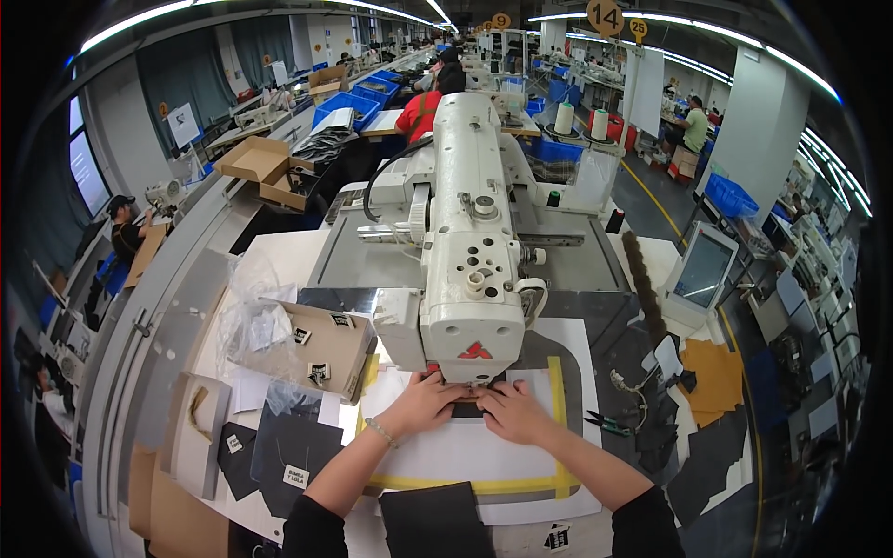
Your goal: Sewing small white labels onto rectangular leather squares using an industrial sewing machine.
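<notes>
Under the head of a large white industrial sewing machine (473,232), both hands meet at the needle area. My left hand (423,405), with a beaded bracelet at the wrist, reaches in from the left, fingers bent and close together. Opposite it, my right hand (512,411) has its fingers curled down, tips almost touching the left ones. Between the fingertips a small dark piece with a brownish edge (468,407) partly shows; the fingers hide most of it. Beneath lies a white sheet (484,454) bordered with yellow tape. A black fabric panel (433,523) lies at the front edge.
At left are a cardboard box (327,353) with small labels, clear plastic bags (253,321), an open tray (197,435) and dark pieces (312,451). To the right are green-handled snips (609,424), mustard fabric (712,381) and a tablet-like screen (702,267). Co-workers sit farther off.
</notes>
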Demonstrator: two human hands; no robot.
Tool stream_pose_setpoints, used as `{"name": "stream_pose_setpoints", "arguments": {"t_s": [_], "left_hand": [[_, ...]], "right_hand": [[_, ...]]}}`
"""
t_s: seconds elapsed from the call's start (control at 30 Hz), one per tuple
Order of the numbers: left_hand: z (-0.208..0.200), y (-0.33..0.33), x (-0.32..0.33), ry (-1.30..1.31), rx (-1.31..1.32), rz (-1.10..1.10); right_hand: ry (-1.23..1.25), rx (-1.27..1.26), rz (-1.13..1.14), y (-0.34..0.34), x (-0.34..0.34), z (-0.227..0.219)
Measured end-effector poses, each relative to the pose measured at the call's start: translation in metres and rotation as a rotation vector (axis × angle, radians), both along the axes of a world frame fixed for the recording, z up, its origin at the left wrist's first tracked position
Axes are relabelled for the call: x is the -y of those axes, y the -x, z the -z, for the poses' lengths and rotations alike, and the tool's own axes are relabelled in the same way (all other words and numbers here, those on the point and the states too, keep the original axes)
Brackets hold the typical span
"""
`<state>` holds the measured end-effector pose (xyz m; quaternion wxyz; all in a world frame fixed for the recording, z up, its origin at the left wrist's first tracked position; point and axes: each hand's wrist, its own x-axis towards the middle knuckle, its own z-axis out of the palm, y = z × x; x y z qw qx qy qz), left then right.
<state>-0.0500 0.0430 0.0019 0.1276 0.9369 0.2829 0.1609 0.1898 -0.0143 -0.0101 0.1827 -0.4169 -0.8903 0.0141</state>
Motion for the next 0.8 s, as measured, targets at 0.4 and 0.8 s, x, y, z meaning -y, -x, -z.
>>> {"name": "stream_pose_setpoints", "arguments": {"t_s": [0.4, 0.8], "left_hand": [[-0.002, -0.001, 0.008, -0.217, -0.082, -0.069], [-0.002, -0.002, 0.016, -0.167, -0.105, -0.098]], "right_hand": [[-0.156, -0.150, 0.017, -0.003, 0.003, 0.002], [-0.247, -0.275, 0.033, -0.002, 0.007, -0.003]]}}
